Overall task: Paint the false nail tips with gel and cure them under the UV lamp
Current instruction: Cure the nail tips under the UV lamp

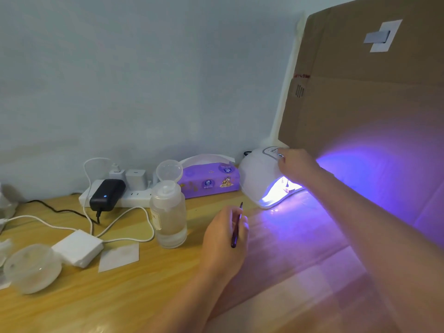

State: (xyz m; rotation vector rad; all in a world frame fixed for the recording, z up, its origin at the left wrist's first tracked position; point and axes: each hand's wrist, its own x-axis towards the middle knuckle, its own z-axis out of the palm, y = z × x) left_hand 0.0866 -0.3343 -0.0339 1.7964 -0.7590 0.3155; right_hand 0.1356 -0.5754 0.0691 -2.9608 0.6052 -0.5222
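Note:
A white dome-shaped UV lamp (255,179) stands at the back of the wooden table (120,296), lit and throwing violet light from its mouth. Small nail tips on a holder (286,187) show inside the glowing opening. My right hand (296,165) rests on top of the lamp, a fingertip on the button panel (271,150). My left hand (224,239) hovers over the table in front of the lamp, shut on a thin dark gel brush (236,225) that points up and away.
A clear pump bottle (169,212) stands left of my left hand. Behind it lie a purple tissue pack (210,180) and a power strip (120,193) with plugs and cables. A round clear jar (32,267) sits front left; a cardboard sheet (360,92) leans at the right.

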